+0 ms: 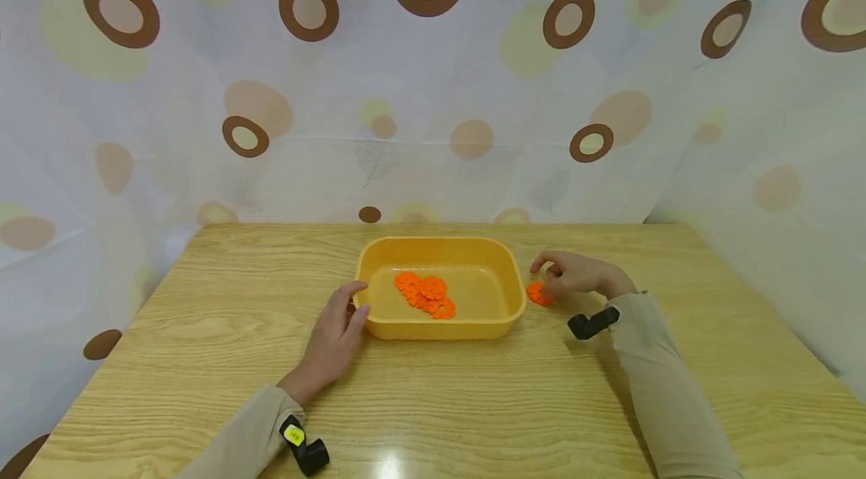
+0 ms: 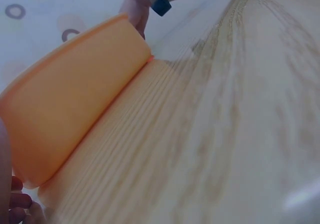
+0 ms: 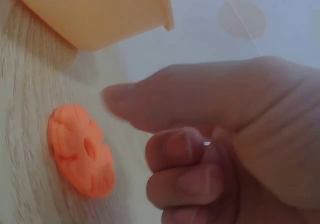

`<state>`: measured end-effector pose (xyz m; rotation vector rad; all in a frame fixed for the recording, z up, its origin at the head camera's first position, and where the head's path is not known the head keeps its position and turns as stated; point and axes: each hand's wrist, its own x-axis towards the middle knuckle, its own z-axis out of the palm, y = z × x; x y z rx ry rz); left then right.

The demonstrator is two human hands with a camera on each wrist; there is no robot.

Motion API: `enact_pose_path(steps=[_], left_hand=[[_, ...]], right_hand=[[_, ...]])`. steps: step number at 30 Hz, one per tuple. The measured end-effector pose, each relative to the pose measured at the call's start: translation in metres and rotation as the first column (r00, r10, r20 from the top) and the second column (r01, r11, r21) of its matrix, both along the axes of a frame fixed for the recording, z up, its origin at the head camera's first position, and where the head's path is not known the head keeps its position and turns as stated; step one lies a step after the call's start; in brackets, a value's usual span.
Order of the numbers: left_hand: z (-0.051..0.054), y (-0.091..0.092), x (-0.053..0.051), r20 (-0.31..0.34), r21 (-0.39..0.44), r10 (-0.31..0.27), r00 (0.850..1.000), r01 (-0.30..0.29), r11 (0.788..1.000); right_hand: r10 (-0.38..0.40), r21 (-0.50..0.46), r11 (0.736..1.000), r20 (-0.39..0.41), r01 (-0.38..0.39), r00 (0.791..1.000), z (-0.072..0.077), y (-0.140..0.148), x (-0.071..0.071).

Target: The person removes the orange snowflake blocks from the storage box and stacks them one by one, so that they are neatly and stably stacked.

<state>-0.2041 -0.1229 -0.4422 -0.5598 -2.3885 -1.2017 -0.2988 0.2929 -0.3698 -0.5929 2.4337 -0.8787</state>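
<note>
A yellow plastic tub point(image 1: 433, 330) stands on the table, with several orange notched discs point(image 1: 443, 307) overlapping on its floor, left of the middle. My left hand point(image 1: 333, 336) grips the tub's left end, its thumb and a finger at the rim. In the left wrist view, curled fingers point(image 2: 20, 201) show low beside the tub's wall. Right of the tub, more orange notched discs point(image 3: 80, 151) lie stacked on the table. Over them is my right hand point(image 1: 575, 274), thumb extended and several fingers bent. The right wrist view shows a gap between thumb and stack; nothing is held.
The wood-grain table point(image 1: 446, 404) runs up to a patterned curtain point(image 1: 433, 178) at the back and right. Small black cameras point(image 1: 591, 323) sit on both wrists, over beige sleeves point(image 1: 670, 389).
</note>
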Motion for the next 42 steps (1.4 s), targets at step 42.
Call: enact_pose_path(steps=[42], left_hand=[[0.001,0.000,0.000,0.016,0.010,0.002,1.000,-0.002,1.000]], right_hand=[[0.162,-0.170,0.961,-0.287,-0.217,0.944,0.044,-0.106,-0.012]])
